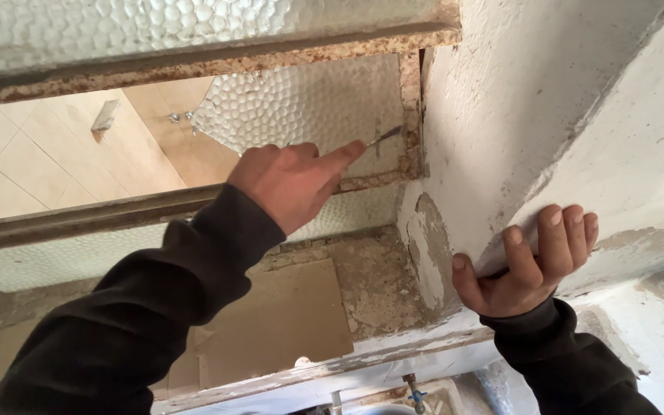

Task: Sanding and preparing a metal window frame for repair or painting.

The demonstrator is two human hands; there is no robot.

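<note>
My left hand (290, 183) grips a thin metal tool (384, 138), index finger stretched along it. Its tip rests on a broken pane of textured frosted glass (309, 104) near the rusty metal window frame (411, 100). My right hand (533, 261) curls over the edge of a rough whitewashed wall ledge (624, 192) to the right of the window. Both arms wear dark sleeves.
A rusty horizontal frame bar (78, 219) crosses the window. Through the gap, beige tiles (48, 154) of another room show. Another textured pane (155, 27) sits above. Below lie a crumbling sill (378, 284), a board (286, 323) and a pipe with a blue valve (416, 396).
</note>
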